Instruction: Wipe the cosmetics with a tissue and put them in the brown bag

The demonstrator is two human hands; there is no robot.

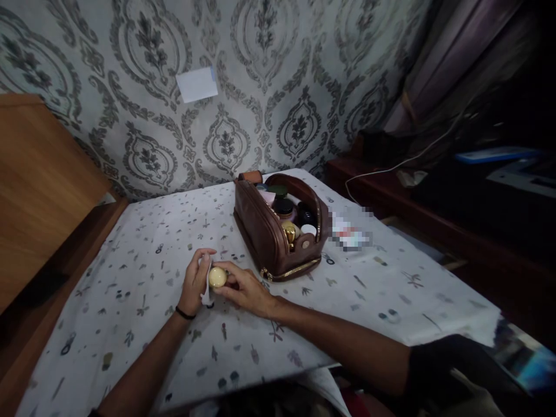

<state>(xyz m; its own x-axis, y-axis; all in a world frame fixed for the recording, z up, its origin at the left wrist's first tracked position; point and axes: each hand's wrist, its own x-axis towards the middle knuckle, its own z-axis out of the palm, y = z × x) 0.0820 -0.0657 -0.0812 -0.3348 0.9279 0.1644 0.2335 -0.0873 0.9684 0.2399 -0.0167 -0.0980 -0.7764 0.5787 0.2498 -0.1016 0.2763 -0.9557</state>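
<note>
1. We've got our left hand (195, 284) and right hand (243, 286) close together over the tabletop (143, 301), both on one small bottle (216, 279).
2. Left grip: fingers curled round the bottle's white body from its left side, thumb up top; black band (185, 313) on that wrist.
3. Right grip: narrow, fingertips pinched on the round cream-coloured cap (218, 277), coming in from the cap's right side.
4. Bottle sits betw. the two grips, low over the cloth; can't tell if its base touches the tabletop.
5. Just right of & beyond the right grip: brown leather pouch (271, 237), zip open, standing on the tabletop. Inside we see several jars & bottles w/ dark, gold & white lids (291, 223), packed tight.
6. Further right of the pouch: a blurred-out flat item (350, 231) lying on the cloth, can't make out what.
7. Tabletop carries a white cloth w/ small printed motifs.
8. Far beyond both grips: patterned wallpaper w/ a white paper note (197, 84) stuck on it.
9. Far left of the left grip: wooden panel (39, 185).
</note>
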